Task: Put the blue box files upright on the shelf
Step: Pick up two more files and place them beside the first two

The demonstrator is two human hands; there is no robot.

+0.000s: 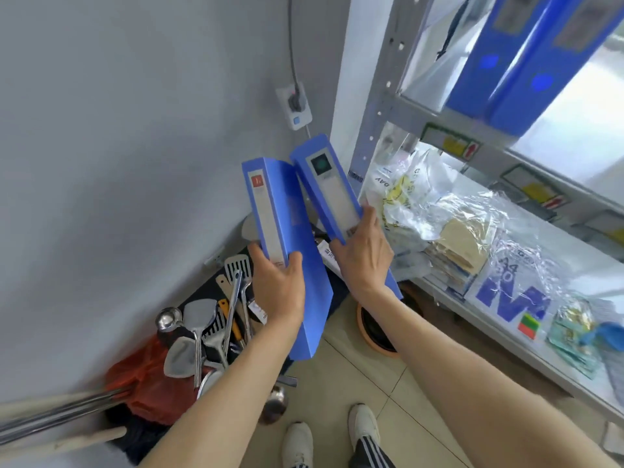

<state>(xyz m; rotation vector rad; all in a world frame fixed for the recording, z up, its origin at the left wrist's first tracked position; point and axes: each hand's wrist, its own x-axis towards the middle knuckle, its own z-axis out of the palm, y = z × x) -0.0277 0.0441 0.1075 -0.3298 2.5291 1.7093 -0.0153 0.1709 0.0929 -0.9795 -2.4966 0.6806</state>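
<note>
My left hand (278,285) grips the spine of a blue box file with a red label (270,211), held in the air spine up. My right hand (363,251) grips a second blue box file with a dark green label (326,184), just to the right of the first and tilted toward the shelf. Both files hang left of the grey metal shelf unit (381,106). On its upper shelf two more blue box files (520,62) stand upright side by side.
The lower shelf (506,336) holds plastic bags, paper packs and a Rubik's cube. On the floor at the left a crate of metal spatulas and ladles (209,319), a red bag and metal poles lean by the grey wall. An orange bowl (374,329) lies below the files.
</note>
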